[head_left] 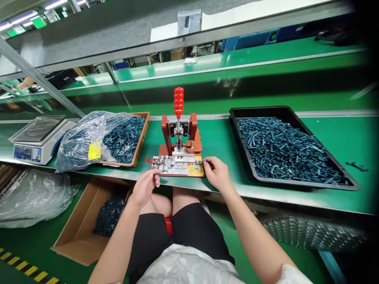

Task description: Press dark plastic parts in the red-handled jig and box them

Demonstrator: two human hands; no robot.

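Note:
A toggle-clamp press (178,134) with an upright red ribbed handle stands in front of me. Its metal fixture (174,163) lies low at the front of the base. My left hand (145,187) is closed at the fixture's near left corner, pinching a small dark plastic piece (156,174). At the right end of the fixture, my right hand (217,172) has thumb and forefinger pinched together; what sits between them is too small to make out. The fixture's small red-tipped lever (148,160) points left.
On the right is a black tray (302,183) heaped with dark pieces; several loose ones (357,165) lie beside it. Left of the press stand a brown tray (143,134) under a plastic bag (79,138) and a scale (38,138). Below, a cardboard box (75,221) holds more pieces.

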